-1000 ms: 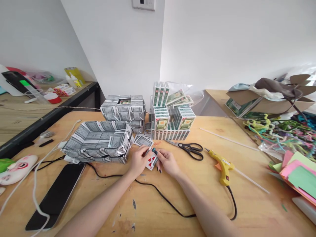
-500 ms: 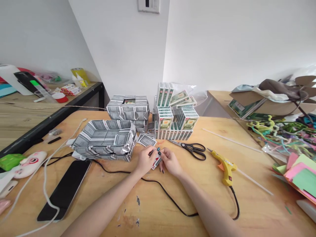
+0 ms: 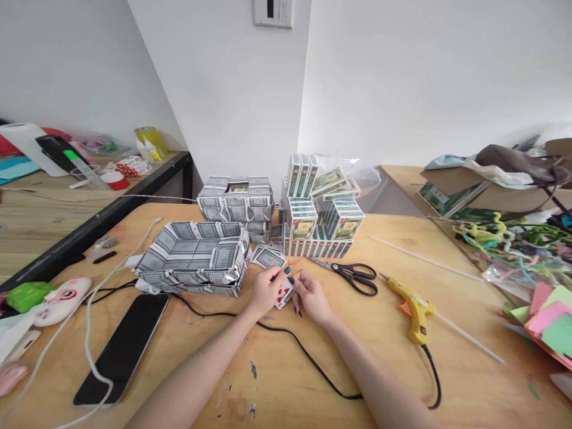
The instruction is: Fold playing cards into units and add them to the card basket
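Observation:
My left hand (image 3: 267,293) and my right hand (image 3: 311,296) meet near the middle of the table, both closed on a playing card (image 3: 283,294). Red pips show on its face between the hands; the fingers cover its upper part. Just behind them lie several loose playing cards (image 3: 269,257), backs up. To the left stands an open tray-like box (image 3: 190,253) made of folded playing cards. Another card-built block (image 3: 236,201) is behind it. Stacked packs of playing cards (image 3: 318,245) rise beyond my hands.
Black-handled scissors (image 3: 355,275) and a yellow glue gun (image 3: 419,313) lie to the right, with glue sticks (image 3: 426,258) nearby. A black cord (image 3: 308,356) crosses under my arms. At left are a phone (image 3: 123,348) and a white cable (image 3: 87,339). Pipe cleaners (image 3: 496,244) pile at right.
The view has shifted slightly, so everything sits a little lower and to the right. Both hands stay on the card, and more of its red-pipped face shows between them.

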The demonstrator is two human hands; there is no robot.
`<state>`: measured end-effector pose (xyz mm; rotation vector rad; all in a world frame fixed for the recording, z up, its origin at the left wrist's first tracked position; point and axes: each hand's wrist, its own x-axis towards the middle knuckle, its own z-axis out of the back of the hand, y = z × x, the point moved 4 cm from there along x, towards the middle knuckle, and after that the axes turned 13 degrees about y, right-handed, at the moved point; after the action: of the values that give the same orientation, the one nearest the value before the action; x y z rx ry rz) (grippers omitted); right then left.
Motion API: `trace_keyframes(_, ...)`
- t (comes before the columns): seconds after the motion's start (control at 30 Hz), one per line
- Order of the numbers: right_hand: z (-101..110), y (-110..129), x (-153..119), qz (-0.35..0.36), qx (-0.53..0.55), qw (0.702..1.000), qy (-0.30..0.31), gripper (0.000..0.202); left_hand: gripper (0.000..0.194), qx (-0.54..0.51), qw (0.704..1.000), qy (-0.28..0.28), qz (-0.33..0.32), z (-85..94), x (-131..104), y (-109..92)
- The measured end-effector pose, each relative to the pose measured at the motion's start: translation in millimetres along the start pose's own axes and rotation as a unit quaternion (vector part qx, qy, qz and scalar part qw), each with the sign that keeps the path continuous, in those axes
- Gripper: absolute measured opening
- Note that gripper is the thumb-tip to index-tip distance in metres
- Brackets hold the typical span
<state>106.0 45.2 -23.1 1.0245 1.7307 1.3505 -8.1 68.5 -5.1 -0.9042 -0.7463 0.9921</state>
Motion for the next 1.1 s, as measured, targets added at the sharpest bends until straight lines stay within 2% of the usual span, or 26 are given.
trace_keyframes(0.4,-0.2,2.6,-3.0,-0.032,-0.004,0.999,-0.041,0.027,0.028,0.087,0.994,0.023,-0.061,-1.6,-0.3,-6.2)
trace_keyframes(0.67,-3.6,3.6,-0.2,-0.053,-0.033,0.993,-0.102,0.008,0.030,0.038,0.998,0.053,0.002,-1.1,5.5,1.5)
trace_keyframes(0.77,-1.2,4.2,-0.4,-0.045,-0.016,0.996,-0.078,0.008,0.031,-0.008,0.997,0.070,0.017,0.0,5.7,5.2)
trace_keyframes(0.9,1.2,1.0,-1.8,-0.044,0.056,0.997,0.021,0.015,0.032,-0.041,0.997,0.063,0.030,-0.5,3.0,9.0)
trace_keyframes(1.0,4.9,0.9,-2.7,-0.025,0.073,0.997,0.006,0.019,0.031,-0.052,0.998,0.037,0.031,-0.7,3.3,8.8)
trace_keyframes(1.1,4.0,1.8,-1.4,-0.013,0.037,0.999,-0.022,0.025,0.029,-0.047,0.998,0.013,0.031,0.0,4.3,7.8)
